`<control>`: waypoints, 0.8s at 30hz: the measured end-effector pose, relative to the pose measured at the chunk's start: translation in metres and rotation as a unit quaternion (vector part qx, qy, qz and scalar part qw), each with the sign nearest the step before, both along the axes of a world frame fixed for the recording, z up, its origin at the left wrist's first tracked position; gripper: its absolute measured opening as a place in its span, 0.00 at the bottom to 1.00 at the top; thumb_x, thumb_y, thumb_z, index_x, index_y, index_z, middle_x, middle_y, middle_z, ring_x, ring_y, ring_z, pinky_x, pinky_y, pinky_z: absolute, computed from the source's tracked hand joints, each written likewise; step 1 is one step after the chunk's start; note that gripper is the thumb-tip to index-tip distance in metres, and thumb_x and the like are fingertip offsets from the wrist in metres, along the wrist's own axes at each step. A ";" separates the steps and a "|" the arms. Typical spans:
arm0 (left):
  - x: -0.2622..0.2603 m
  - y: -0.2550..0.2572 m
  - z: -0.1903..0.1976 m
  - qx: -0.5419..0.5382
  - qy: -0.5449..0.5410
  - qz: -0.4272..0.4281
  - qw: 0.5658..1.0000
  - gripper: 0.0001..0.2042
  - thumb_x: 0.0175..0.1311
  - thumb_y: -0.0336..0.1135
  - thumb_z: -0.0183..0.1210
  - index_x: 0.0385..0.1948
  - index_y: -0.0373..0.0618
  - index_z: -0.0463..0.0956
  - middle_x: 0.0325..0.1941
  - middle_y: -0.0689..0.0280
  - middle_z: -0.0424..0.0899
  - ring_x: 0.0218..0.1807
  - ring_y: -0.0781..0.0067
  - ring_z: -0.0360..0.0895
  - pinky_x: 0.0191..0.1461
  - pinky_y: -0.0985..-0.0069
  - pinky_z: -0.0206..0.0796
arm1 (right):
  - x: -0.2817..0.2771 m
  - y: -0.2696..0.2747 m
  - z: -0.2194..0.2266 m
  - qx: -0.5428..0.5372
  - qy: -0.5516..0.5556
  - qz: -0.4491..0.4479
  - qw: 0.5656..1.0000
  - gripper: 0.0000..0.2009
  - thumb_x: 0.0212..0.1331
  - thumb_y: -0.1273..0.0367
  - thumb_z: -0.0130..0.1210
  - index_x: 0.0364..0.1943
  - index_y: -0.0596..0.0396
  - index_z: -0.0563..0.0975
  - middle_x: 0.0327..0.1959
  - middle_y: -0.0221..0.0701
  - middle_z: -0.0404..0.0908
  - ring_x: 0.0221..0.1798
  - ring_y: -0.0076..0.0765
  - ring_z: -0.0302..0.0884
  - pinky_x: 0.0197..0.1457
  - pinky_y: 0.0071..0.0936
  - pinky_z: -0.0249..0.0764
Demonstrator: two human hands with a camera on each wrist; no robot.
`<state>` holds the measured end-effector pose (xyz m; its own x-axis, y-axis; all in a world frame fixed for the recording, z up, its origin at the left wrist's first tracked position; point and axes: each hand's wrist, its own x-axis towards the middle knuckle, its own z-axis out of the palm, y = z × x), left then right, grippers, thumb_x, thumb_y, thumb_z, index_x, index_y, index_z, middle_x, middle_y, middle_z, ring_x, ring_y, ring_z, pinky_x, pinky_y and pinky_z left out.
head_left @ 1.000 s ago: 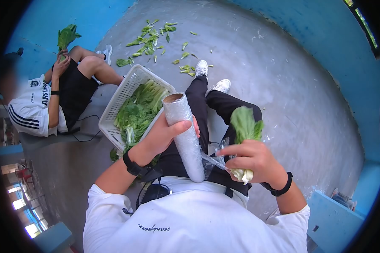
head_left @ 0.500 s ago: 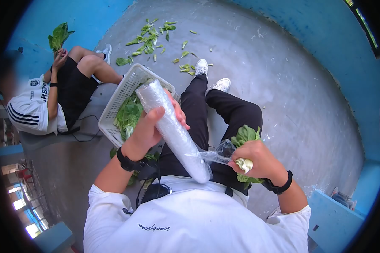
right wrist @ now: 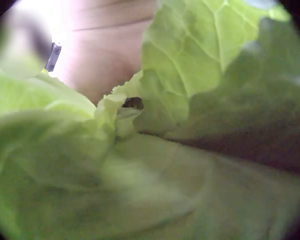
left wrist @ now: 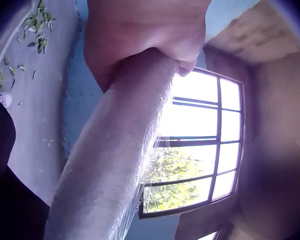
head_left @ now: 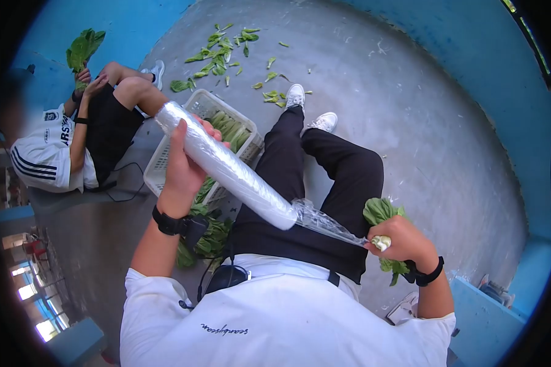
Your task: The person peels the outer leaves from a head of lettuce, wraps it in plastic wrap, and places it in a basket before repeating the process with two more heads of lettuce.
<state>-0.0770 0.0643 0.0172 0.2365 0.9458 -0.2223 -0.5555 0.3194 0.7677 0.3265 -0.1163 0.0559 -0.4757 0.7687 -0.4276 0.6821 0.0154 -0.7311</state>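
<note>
In the head view my left hand (head_left: 185,168) grips a thick roll of clear plastic wrap (head_left: 245,183) near its far end, thumb along the top. The roll slants down toward my lap. From its near end a twisted strip of film (head_left: 330,224) stretches taut to my right hand (head_left: 408,240). That hand holds a bunch of leafy greens (head_left: 379,211), its pale cut stem end showing beside the thumb, with leaves sticking out on both sides of the fist. Wrinkled film covers the roll (left wrist: 105,145) in the left wrist view. Broad green leaves (right wrist: 190,45) fill the right wrist view.
A white slatted basket (head_left: 155,170) of greens stands at left, partly behind the roll. More greens (head_left: 215,237) lie beside my left wrist. Loose leaves (head_left: 217,58) are scattered on the floor ahead. Another person (head_left: 52,150) sits at left holding greens.
My left hand has swung the roll up and left over the basket. My right hand has moved right with the greens, turned stem toward me, and the film between has lengthened.
</note>
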 end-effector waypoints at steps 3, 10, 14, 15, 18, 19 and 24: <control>-0.014 0.010 -0.012 -0.019 0.038 0.088 0.995 0.21 0.70 0.56 0.56 0.47 0.48 0.67 0.38 0.64 0.76 0.45 0.65 0.77 0.58 0.54 0.73 | 0.010 -0.008 0.004 -0.025 -0.020 -0.007 0.999 0.08 0.53 0.66 0.67 0.26 0.55 0.82 0.22 0.41 0.81 0.27 0.53 0.78 0.33 0.41 0.73; -0.060 0.036 -0.034 -0.045 0.007 0.187 0.981 0.22 0.69 0.55 0.58 0.45 0.43 0.70 0.38 0.61 0.77 0.45 0.62 0.77 0.59 0.53 0.71 | 0.043 -0.022 -0.001 -0.064 -0.098 -0.086 0.989 0.08 0.50 0.67 0.67 0.27 0.57 0.82 0.22 0.43 0.81 0.28 0.55 0.79 0.34 0.41 0.74; -0.108 0.053 -0.050 -0.066 0.035 0.238 0.968 0.23 0.68 0.55 0.61 0.46 0.42 0.71 0.41 0.61 0.77 0.46 0.60 0.77 0.60 0.56 0.70 | 0.059 -0.022 -0.003 -0.038 -0.172 -0.105 0.979 0.08 0.49 0.68 0.68 0.27 0.58 0.83 0.22 0.44 0.80 0.27 0.55 0.78 0.34 0.41 0.73; -0.124 0.058 -0.058 -0.072 0.050 0.254 0.963 0.24 0.67 0.55 0.62 0.47 0.42 0.71 0.41 0.60 0.78 0.47 0.60 0.77 0.60 0.56 0.70 | 0.065 -0.023 -0.004 -0.022 -0.200 -0.100 0.975 0.08 0.49 0.68 0.68 0.27 0.58 0.83 0.22 0.45 0.80 0.26 0.55 0.78 0.33 0.41 0.73; -0.171 0.068 -0.088 -0.103 0.126 0.288 0.944 0.24 0.66 0.57 0.63 0.47 0.43 0.72 0.41 0.60 0.80 0.47 0.61 0.79 0.57 0.57 0.72 | 0.071 -0.022 -0.004 -0.075 -0.204 -0.167 0.962 0.08 0.50 0.69 0.68 0.28 0.59 0.82 0.22 0.45 0.80 0.25 0.54 0.76 0.33 0.40 0.73; -0.182 0.067 -0.102 -0.104 0.151 0.292 0.939 0.25 0.64 0.53 0.67 0.51 0.43 0.73 0.43 0.61 0.81 0.49 0.64 0.79 0.56 0.62 0.73 | 0.067 -0.018 -0.001 -0.075 -0.194 -0.180 0.961 0.08 0.50 0.69 0.68 0.27 0.60 0.82 0.20 0.44 0.78 0.22 0.50 0.76 0.32 0.39 0.72; -0.211 0.054 -0.205 -0.032 0.468 0.268 0.841 0.30 0.62 0.47 0.70 0.58 0.37 0.70 0.49 0.59 0.81 0.50 0.69 0.79 0.54 0.68 0.71 | 0.045 0.001 -0.003 -0.056 -0.152 -0.210 0.964 0.10 0.48 0.71 0.71 0.27 0.61 0.80 0.18 0.39 0.77 0.22 0.38 0.74 0.31 0.33 0.71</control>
<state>-0.2883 0.1188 -0.1876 -0.5283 0.8393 -0.1283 0.2058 0.2731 0.9397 0.3717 -0.1155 0.0527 0.0283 0.8077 -0.5889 0.7935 -0.3765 -0.4782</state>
